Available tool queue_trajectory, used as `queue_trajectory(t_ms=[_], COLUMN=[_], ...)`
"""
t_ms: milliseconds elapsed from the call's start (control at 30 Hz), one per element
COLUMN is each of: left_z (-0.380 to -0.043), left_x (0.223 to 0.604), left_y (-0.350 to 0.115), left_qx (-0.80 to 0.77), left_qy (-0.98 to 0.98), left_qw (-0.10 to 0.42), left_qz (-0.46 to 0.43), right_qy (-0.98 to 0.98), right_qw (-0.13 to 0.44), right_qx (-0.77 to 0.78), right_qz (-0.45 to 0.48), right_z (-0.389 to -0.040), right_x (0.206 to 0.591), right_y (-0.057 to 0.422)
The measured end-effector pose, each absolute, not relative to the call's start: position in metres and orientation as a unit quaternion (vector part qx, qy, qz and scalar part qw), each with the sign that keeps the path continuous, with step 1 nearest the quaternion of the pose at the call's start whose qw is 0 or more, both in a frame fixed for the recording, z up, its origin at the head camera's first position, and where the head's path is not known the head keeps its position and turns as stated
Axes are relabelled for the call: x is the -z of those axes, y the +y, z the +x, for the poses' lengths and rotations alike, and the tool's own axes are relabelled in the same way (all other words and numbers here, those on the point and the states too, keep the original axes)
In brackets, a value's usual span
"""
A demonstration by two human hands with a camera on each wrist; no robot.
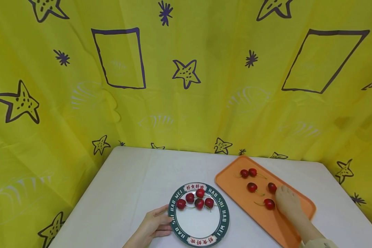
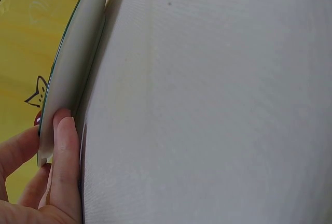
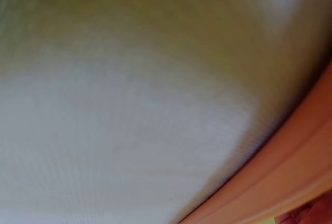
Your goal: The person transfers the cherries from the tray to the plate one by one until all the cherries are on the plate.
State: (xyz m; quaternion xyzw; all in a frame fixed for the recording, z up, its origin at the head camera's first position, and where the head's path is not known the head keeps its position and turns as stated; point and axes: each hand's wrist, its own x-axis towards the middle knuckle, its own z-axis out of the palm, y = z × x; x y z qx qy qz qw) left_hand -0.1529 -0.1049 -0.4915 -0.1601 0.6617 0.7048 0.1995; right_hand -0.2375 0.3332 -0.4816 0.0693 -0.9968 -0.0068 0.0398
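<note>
My left hand [image 1: 157,223] grips the left rim of a round white plate [image 1: 198,224] with a green lettered border. In the left wrist view, the plate [image 2: 78,53] appears edge-on, its rim between the thumb and fingers. Several red cherries [image 1: 199,203] with stems lie on the plate's far half. Over the orange tray [image 1: 232,196], my right hand [image 1: 287,202] reaches down, its fingertips beside a dark red cherry [image 1: 271,187]. Whether they pinch it is hidden. Another cherry [image 1: 269,204] lies just left of that hand. The right wrist view is blurred and mostly shows tablecloth.
Farther back on the tray are more cherries [image 1: 252,187]. The tray lies at a slant to the right of the plate, on a white-covered table [image 1: 127,186]. A yellow curtain [image 1: 186,110] with starfish drawings hangs behind the table and along its sides.
</note>
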Motion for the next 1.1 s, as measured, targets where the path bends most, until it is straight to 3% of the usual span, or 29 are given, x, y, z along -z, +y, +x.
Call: queue_trajectory(t_ms=[233, 667, 1100], left_z=[-0.153, -0.152, -0.153], left_x=[0.491, 0.493, 0.491], left_y=[-0.105, -0.105, -0.105], left_qx=[-0.708, -0.711, -0.709], left_qy=[0.660, 0.657, 0.657], left_qw=[0.198, 0.197, 0.198], left_qz=[-0.156, -0.153, -0.161], right_qy=[-0.996, -0.989, -0.970], right_qw=[0.044, 0.105, 0.164], right_qx=[0.021, 0.048, 0.102], right_qz=[0.079, 0.092, 0.150], right_z=[-0.237, -0.234, -0.231], right_x=[0.482, 0.480, 0.453], right_y=[0.332, 0.327, 0.301])
